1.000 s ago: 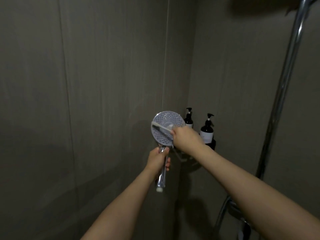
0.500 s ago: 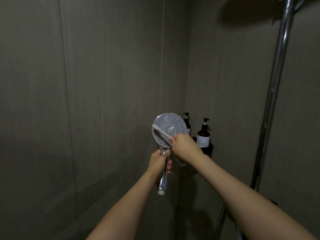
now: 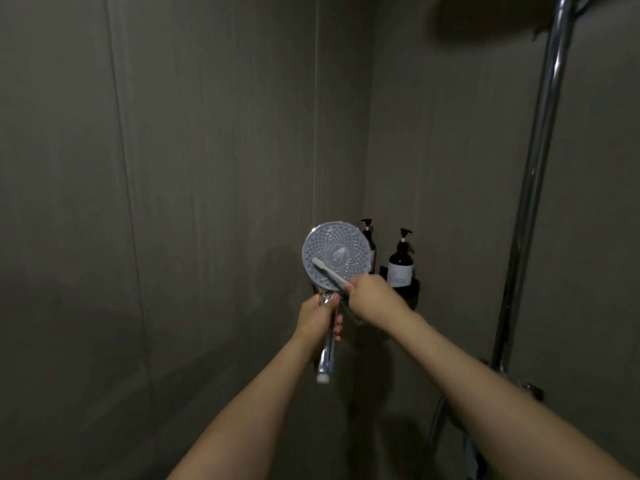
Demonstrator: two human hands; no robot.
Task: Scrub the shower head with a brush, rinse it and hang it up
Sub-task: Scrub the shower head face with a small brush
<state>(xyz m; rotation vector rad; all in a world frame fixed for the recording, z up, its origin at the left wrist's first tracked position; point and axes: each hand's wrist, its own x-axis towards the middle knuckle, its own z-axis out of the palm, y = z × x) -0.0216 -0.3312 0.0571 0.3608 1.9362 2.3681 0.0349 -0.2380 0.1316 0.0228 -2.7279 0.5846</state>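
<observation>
Left hand (image 3: pixel 318 315) grips the shower head (image 3: pixel 336 255) by its handle; the round face stands directly above it, handle axis upright. Right hand (image 3: pixel 372 296) grips the brush (image 3: pixel 329 273), which runs up-left from it, bristle end lying on the lower face.

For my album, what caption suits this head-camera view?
Left hand grips the shower head handle while the right hand scrubs its face with a white brush.
</observation>
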